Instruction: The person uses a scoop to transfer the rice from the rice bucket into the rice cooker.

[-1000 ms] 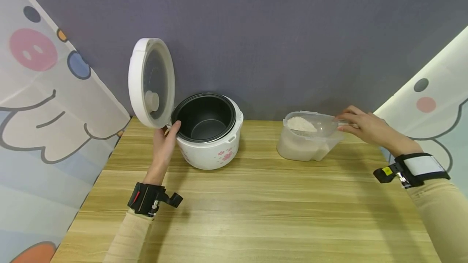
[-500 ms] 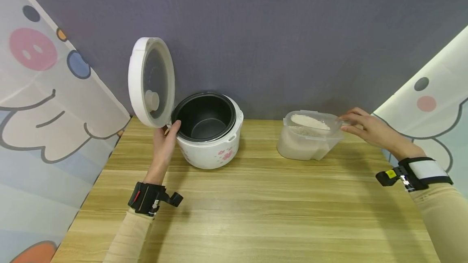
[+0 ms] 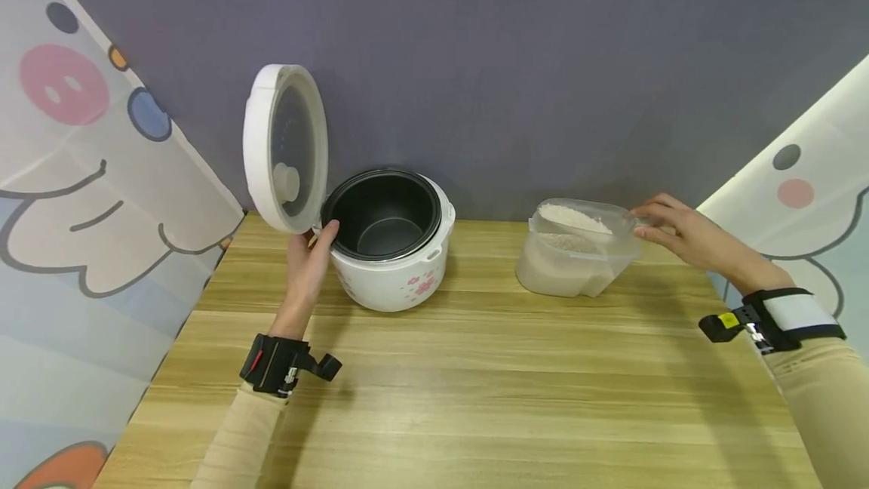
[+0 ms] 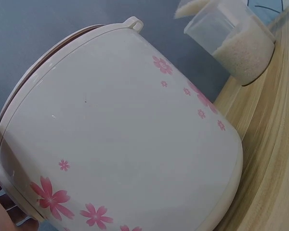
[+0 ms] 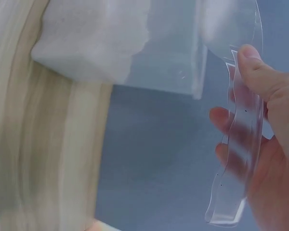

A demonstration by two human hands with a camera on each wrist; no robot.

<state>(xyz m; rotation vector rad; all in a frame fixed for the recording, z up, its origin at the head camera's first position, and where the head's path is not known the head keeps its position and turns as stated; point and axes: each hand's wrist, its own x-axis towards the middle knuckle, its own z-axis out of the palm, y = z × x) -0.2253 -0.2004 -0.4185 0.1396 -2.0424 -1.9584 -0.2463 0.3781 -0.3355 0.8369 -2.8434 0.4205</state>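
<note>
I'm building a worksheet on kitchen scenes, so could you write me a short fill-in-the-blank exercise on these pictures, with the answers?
1. The hand that holds the clear scoop is the person's ____ one.
2. The lid of the rice cooker is not closed but ____.
3. The flowers printed on the rice cooker's outer wall are the color ____.
4. The inner pot is the color ____.

Missing words: right; open; pink; black.
</note>
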